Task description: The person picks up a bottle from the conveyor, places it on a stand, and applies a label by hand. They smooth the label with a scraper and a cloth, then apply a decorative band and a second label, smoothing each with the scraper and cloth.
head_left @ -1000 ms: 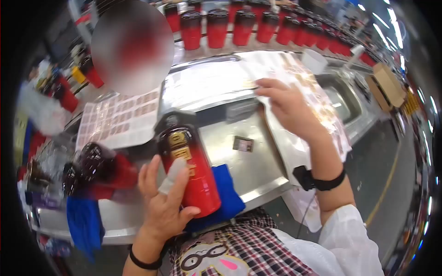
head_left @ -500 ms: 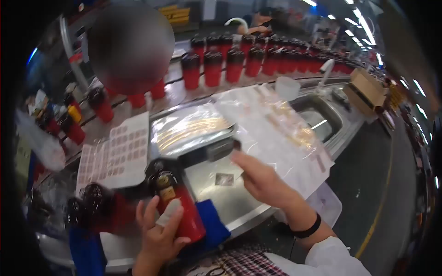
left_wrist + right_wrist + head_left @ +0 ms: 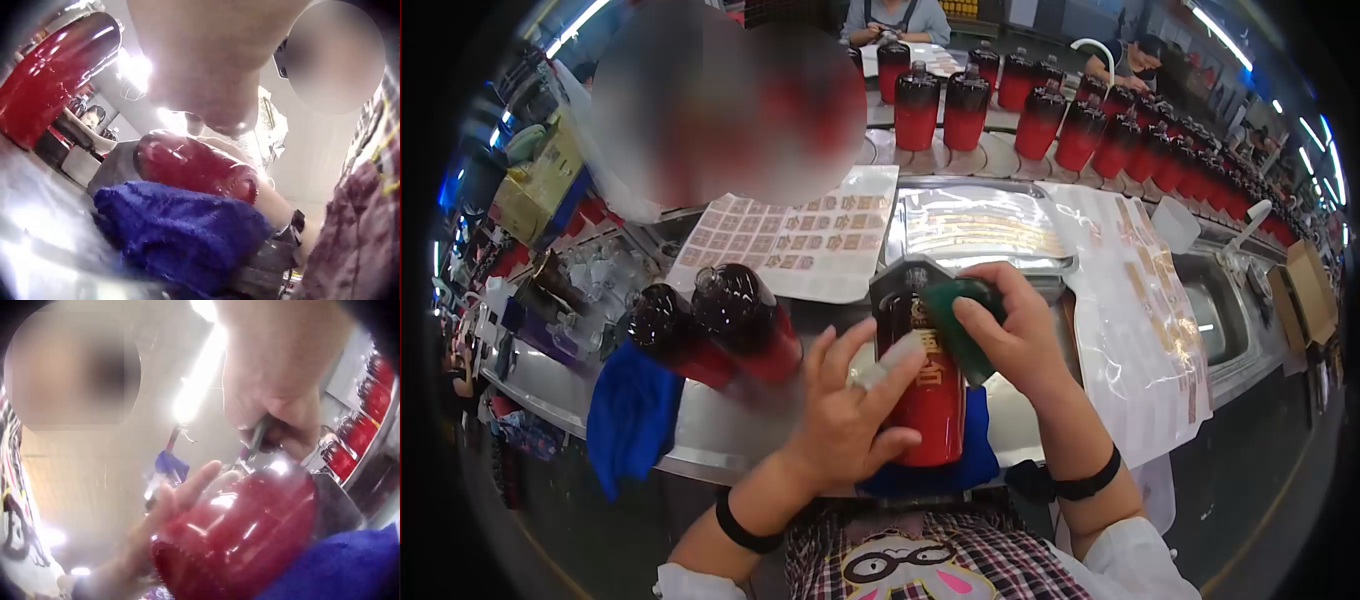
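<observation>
A red bottle with a dark top and gold characters lies on a folded blue cloth, its neck end by a dark grey angular block. My left hand rests along its left side with fingers extended; a white finger cover wraps one fingertip at the gold lettering. My right hand pinches a dark green flat piece between thumb and fingers, over the bottle's upper right side. In the right wrist view the green piece shows edge-on, close above the red bottle.
Two more red-and-black bottles lie to the left beside a hanging blue cloth. Behind are a sticker sheet, a metal tray with gold strips and a white sheet. Further back, bottles line a conveyor.
My right hand has come from the area right of the bottle, bringing the green piece onto the bottle. The left hand stays on the bottle. The head view has turned.
</observation>
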`<move>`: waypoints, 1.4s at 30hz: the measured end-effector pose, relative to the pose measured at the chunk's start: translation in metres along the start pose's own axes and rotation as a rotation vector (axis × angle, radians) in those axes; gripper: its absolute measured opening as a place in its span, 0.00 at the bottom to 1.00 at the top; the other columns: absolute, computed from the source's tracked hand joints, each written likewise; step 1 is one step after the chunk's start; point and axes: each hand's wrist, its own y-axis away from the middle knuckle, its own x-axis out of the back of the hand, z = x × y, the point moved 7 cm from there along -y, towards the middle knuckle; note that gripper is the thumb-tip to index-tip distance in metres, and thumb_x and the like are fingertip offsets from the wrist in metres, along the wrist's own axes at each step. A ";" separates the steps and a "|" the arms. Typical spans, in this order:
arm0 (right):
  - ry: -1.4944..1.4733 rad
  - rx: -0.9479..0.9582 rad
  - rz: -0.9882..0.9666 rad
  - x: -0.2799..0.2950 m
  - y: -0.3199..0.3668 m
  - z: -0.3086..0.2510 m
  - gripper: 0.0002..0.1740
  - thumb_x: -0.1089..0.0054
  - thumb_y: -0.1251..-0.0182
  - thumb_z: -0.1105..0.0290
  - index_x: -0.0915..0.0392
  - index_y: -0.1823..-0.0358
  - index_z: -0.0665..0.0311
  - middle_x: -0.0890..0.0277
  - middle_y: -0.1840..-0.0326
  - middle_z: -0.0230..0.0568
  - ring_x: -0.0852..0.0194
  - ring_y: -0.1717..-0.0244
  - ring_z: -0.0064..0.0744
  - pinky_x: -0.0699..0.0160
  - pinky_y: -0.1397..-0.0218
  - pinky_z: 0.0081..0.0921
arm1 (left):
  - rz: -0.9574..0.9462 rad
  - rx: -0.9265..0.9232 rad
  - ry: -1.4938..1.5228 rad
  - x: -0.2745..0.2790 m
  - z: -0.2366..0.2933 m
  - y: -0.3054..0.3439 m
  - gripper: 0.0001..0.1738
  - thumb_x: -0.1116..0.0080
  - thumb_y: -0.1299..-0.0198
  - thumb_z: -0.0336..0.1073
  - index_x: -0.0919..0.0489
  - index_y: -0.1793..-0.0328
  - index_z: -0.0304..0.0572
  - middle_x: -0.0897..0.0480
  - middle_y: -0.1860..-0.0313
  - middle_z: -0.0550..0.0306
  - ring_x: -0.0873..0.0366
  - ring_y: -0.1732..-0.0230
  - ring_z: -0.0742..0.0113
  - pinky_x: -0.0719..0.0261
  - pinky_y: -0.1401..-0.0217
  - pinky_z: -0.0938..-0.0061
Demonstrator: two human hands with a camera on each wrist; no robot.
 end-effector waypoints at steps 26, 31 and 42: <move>0.600 0.030 0.022 0.153 0.135 0.015 0.23 0.53 0.43 0.91 0.23 0.47 0.67 0.32 0.30 0.55 0.31 0.30 0.53 0.28 0.33 0.36 | 0.144 0.430 0.582 -0.052 -0.016 0.037 0.54 0.65 0.31 0.72 0.49 0.20 0.24 0.41 0.22 0.36 0.41 0.23 0.51 0.46 0.22 0.60; 0.869 -0.025 -0.008 0.228 0.074 0.081 0.17 0.51 0.39 0.84 0.17 0.53 0.66 0.24 0.37 0.50 0.26 0.35 0.46 0.27 0.34 0.33 | 0.194 0.427 0.620 -0.055 -0.018 0.041 0.55 0.64 0.31 0.72 0.50 0.19 0.26 0.40 0.23 0.37 0.39 0.24 0.51 0.44 0.23 0.60; 1.286 -0.487 -0.452 0.226 -0.132 0.250 0.25 0.52 0.38 0.80 0.15 0.45 0.48 0.19 0.48 0.57 0.23 0.41 0.51 0.28 0.37 0.38 | 0.104 0.590 0.747 -0.065 -0.030 0.065 0.57 0.56 0.34 0.71 0.49 0.22 0.19 0.36 0.26 0.32 0.36 0.27 0.46 0.41 0.24 0.58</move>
